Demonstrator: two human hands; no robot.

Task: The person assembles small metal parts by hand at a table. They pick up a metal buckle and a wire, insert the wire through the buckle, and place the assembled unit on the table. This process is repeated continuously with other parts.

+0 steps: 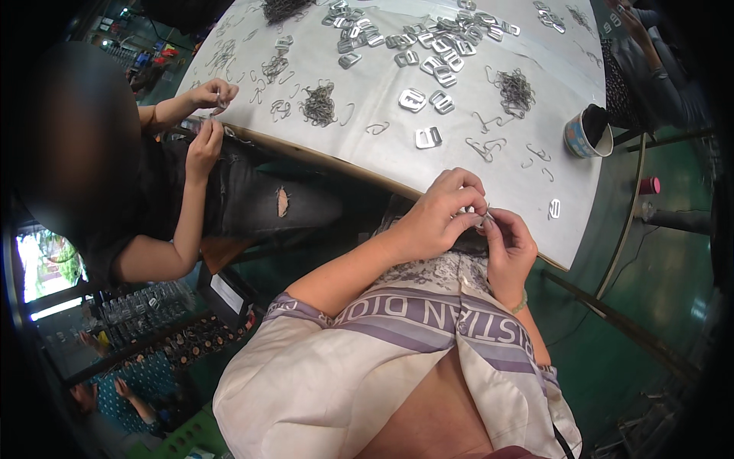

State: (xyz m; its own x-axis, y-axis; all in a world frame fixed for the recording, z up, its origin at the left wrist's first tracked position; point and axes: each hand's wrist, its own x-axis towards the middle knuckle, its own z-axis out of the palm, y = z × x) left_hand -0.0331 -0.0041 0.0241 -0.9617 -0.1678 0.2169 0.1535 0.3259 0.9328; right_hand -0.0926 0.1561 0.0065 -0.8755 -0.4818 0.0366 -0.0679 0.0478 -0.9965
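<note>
My left hand [447,213] and my right hand [511,249] meet just over the near edge of the table. Both are closed in a pinch on one small metal piece [485,222]; my fingers cover most of it, so its exact kind is hidden. On the white tabletop [367,164] beyond them lies a single silver buckle [428,138], with two more buckles behind it. Bent wire hooks [485,147] are scattered near my hands, and a tangled heap of hooks [514,93] sits farther back. One slotted buckle [554,209] lies to the right of my right hand.
A large spread of buckles [440,42] covers the table's far middle. Another heap of hooks [318,104] lies to the left. A paper cup [589,136] with something dark inside stands at the right edge. A co-worker's hands [210,122] work at the left edge; another person sits far right.
</note>
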